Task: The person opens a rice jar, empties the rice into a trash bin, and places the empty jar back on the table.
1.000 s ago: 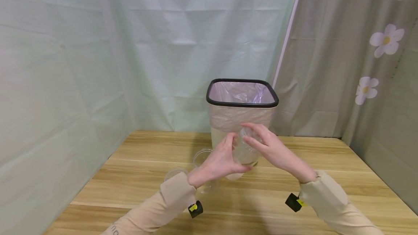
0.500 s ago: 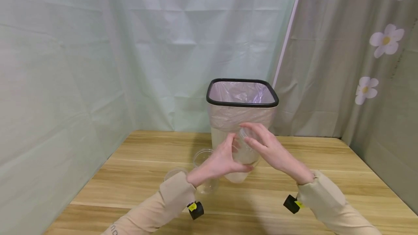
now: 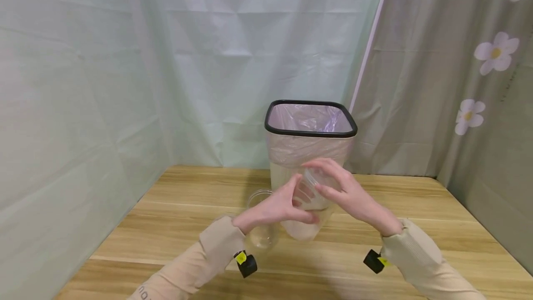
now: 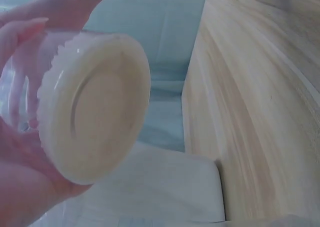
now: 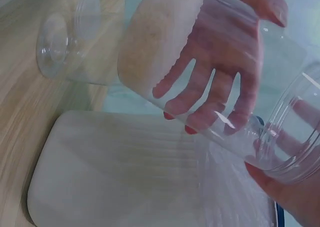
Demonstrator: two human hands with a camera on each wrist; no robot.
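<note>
Both hands hold a clear plastic jar (image 3: 301, 231) tilted in front of the bin, its base toward me and low. Pale beige contents (image 4: 107, 107) fill its bottom end, with a wavy edge in both wrist views. My left hand (image 3: 281, 207) is wrapped round the jar's body, its fingers showing through the clear wall. At the upper, ringed end, my right hand (image 3: 350, 193) grips with curved fingers and thumb. A second clear jar (image 3: 263, 237) stands on the table, partly behind the left hand. Near it, the right wrist view shows a clear round lid (image 5: 87, 14).
Behind the hands stands a white bin with a black rim (image 3: 310, 134) and a clear plastic liner (image 3: 308, 149). The wood-grain table (image 3: 200, 193) meets pale hanging curtains (image 3: 233, 82) at the back and sides.
The held jar's base has dropped slightly toward me. The left hand has shifted a little left on the body. The clear round lid is now hidden by the left sleeve in the head view.
</note>
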